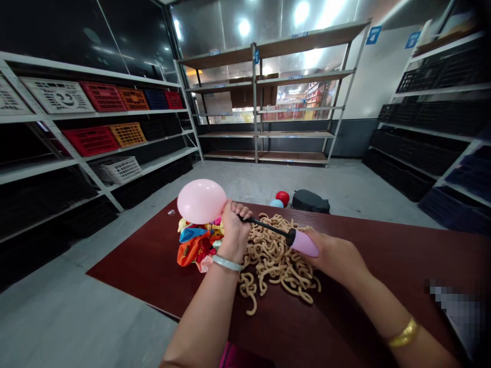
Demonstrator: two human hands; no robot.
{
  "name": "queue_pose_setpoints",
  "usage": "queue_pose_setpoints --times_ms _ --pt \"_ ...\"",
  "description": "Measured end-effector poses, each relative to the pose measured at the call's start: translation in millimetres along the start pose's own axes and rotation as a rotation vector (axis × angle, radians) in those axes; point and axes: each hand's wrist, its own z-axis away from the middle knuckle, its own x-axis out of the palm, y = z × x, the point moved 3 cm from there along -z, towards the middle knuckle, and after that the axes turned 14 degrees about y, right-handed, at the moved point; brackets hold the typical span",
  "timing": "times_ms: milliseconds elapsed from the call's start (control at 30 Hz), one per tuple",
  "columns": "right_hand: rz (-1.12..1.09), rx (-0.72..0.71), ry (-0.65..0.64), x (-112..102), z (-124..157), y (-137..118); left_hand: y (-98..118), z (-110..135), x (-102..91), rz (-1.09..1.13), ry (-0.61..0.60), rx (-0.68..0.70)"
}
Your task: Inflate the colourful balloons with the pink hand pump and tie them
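A pink balloon [202, 201], partly blown up, bulges out to the left of my left hand [235, 227]. The fingers of that hand are wrapped round the balloon's neck, at the end of a hand pump [305, 243]; the join itself is hidden. My right hand [333, 253] grips the pump's pink body, and a thin black rod [269, 226] spans the gap between my hands. Below the pump lies a heap of tan, curly, rope-like pieces [278, 260]. Limp balloons in several colours [195, 246] are piled beside my left wrist.
The dark red table [146, 266] carries all this. Beyond its far edge are a red balloon [283, 198], a light blue one [276, 203] and a dark bag-like object [310, 201]. Metal shelves [255, 102] stand behind; crates [103, 96] fill the left racks. A blurred patch [456, 306] lies at right.
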Motion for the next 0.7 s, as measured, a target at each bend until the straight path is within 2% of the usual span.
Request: queue_pose_setpoints --times_ms 100,200,300,533,700 --pt "0.005 -0.024 0.037 -4 -2 11 20 -1 4.6 0.031 -0.039 0.043" --pt "0.044 -0.068 0.096 -8 -1 18 18 9 9.4 0.045 -0.080 0.046" --pt "0.094 -0.067 0.100 -11 1 14 1 21 10.9 0.037 -0.080 0.041" --pt "0.047 -0.061 0.099 -14 4 -13 -57 51 9.9 -0.045 -0.064 -0.047" --pt "0.025 -0.052 0.105 -10 7 -16 -70 64 11.1 -0.083 -0.081 -0.040"
